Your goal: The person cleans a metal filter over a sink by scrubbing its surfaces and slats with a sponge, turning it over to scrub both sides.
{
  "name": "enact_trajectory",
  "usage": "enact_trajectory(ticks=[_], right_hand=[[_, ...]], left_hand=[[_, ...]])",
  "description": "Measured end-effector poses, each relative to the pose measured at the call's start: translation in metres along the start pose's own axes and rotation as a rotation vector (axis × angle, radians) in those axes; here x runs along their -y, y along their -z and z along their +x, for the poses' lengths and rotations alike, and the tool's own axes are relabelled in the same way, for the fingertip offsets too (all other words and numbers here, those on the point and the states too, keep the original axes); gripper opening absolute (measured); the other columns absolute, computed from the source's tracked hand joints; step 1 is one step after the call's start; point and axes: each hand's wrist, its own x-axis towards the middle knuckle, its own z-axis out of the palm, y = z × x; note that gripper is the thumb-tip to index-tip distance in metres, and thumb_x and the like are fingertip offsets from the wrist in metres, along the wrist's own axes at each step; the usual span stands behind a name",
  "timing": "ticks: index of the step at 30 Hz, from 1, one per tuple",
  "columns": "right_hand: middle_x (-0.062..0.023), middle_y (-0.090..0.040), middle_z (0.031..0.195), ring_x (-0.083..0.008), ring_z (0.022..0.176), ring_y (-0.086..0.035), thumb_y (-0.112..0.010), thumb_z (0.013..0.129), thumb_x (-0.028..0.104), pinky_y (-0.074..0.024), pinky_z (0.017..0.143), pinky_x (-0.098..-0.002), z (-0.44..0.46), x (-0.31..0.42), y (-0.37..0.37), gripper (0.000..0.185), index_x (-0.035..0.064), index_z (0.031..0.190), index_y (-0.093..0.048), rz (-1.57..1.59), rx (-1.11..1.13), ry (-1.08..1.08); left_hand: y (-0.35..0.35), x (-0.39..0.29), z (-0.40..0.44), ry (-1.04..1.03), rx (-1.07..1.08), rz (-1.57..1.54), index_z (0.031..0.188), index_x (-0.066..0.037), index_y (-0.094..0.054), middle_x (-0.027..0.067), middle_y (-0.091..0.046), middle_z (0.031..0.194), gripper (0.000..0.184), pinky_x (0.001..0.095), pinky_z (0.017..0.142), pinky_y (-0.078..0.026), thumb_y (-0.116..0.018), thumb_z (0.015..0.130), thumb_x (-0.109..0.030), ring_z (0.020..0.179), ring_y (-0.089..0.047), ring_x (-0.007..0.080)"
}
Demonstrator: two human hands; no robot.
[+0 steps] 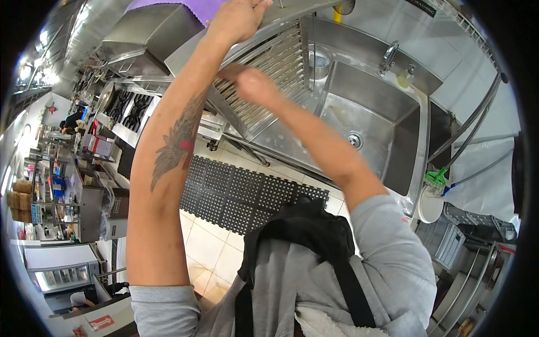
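A slatted metal filter panel (281,59) leans tilted at the left side of the steel sink (365,106). My right hand (255,87), blurred by motion, is closed in front of its slats, with a brownish blur at the fingers that I cannot make out. Higher up, my left hand (238,21) reaches to the top edge of the view, by the steel surface above the panel. Its fingers are partly cut off, so its grip is unclear. Purple cloth or sheet (177,5) shows beyond the left wrist.
A metal pot (320,62) stands at the sink's left rim. Behind are a faucet (389,56) and a soap bottle (405,77). A white bucket with a green-headed tool (435,177) is at right. Black rubber matting (247,191) covers the floor. Other people work far left.
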Motion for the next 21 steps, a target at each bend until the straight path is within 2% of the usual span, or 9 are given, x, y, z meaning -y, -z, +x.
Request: enact_trajectory(ticks=[3,6,7,9,11,12,15,18,21], right_hand=[[-0.0219,-0.070,0.103,-0.0386,0.098,-0.068,-0.062,0.075,0.004,-0.0563,0.087,-0.0479,-0.007,-0.064,0.057,0.035,0.0036,0.108,-0.072,-0.301,-0.099,-0.288],[-0.0216,-0.069,0.096,-0.0381,0.093,-0.069,-0.064,0.075,0.006,-0.0564,0.081,-0.0485,-0.011,-0.091,0.054,0.031,0.0006,0.104,-0.072,-0.480,-0.360,-0.215],[-0.0208,-0.070,0.093,-0.0354,0.092,-0.070,-0.064,0.075,0.008,-0.0569,0.078,-0.0468,-0.012,-0.072,0.032,0.024,-0.0003,0.097,-0.071,-0.558,-0.116,-0.396],[-0.0187,-0.071,0.092,-0.0321,0.086,-0.071,-0.063,0.077,0.011,-0.0568,0.072,-0.0459,-0.005,-0.012,-0.019,0.016,0.0027,0.088,-0.071,-0.401,-0.349,-0.041],[-0.0178,-0.071,0.090,-0.0312,0.084,-0.071,-0.062,0.078,0.014,-0.0568,0.071,-0.0454,0.000,0.030,-0.030,0.013,0.0040,0.083,-0.070,-0.350,-0.385,0.093],[-0.0178,-0.071,0.090,-0.0312,0.084,-0.071,-0.062,0.078,0.014,-0.0568,0.071,-0.0454,0.000,0.025,-0.020,0.013,0.0040,0.083,-0.070,-0.357,-0.386,0.094],[-0.0204,-0.070,0.094,-0.0306,0.088,-0.071,-0.061,0.081,0.016,-0.0569,0.072,-0.0438,0.001,-0.020,0.038,0.017,0.0055,0.090,-0.071,-0.486,0.019,-0.441],[-0.0193,-0.071,0.091,-0.0309,0.087,-0.072,-0.061,0.082,0.016,-0.0571,0.071,-0.0440,-0.002,-0.012,0.015,0.016,0.0062,0.087,-0.071,-0.540,-0.160,-0.231],[-0.0201,-0.071,0.100,-0.0322,0.097,-0.070,-0.058,0.083,0.014,-0.0574,0.079,-0.0436,0.001,-0.013,0.029,0.021,0.0039,0.094,-0.072,-0.491,-0.041,-0.292]], left_hand=[[0.004,-0.002,0.002,-0.013,0.038,-0.013,0.096,-0.001,-0.074,0.0300,-0.069,0.095,0.049,0.0535,0.089,-0.051,-0.047,0.104,-0.041,0.096,-0.067,0.0480],[0.004,-0.008,-0.003,-0.038,0.069,-0.059,0.094,0.000,-0.073,0.0308,-0.069,0.094,0.049,0.0538,0.087,-0.050,-0.048,0.104,-0.041,0.096,-0.066,0.0482],[0.003,-0.009,-0.002,-0.045,0.054,-0.052,0.094,0.001,-0.073,0.0311,-0.068,0.094,0.049,0.0537,0.087,-0.050,-0.048,0.104,-0.040,0.096,-0.066,0.0483],[0.002,-0.006,0.004,-0.066,0.041,-0.049,0.094,0.002,-0.072,0.0314,-0.068,0.094,0.049,0.0537,0.087,-0.050,-0.048,0.104,-0.040,0.096,-0.066,0.0485],[0.001,0.008,0.009,-0.025,0.109,0.081,0.106,-0.004,-0.074,0.0266,-0.070,0.095,0.059,0.0499,0.089,-0.051,-0.046,0.102,-0.056,0.096,-0.066,0.0462],[0.000,0.008,0.008,-0.031,0.107,0.078,0.106,-0.004,-0.074,0.0266,-0.070,0.095,0.059,0.0499,0.089,-0.051,-0.046,0.102,-0.056,0.096,-0.066,0.0462],[0.002,0.011,0.008,-0.041,0.018,0.056,0.102,-0.003,-0.074,0.0269,-0.070,0.091,0.059,0.0506,0.086,-0.051,-0.046,0.103,-0.055,0.092,-0.066,0.0469],[-0.006,0.008,0.009,-0.088,-0.027,0.018,0.103,-0.003,-0.075,0.0266,-0.071,0.089,0.058,0.0507,0.085,-0.052,-0.047,0.103,-0.055,0.091,-0.067,0.0468],[-0.007,0.013,0.008,-0.066,0.084,0.056,0.103,-0.003,-0.074,0.0264,-0.071,0.092,0.059,0.0510,0.085,-0.052,-0.048,0.103,-0.056,0.093,-0.067,0.0462]])
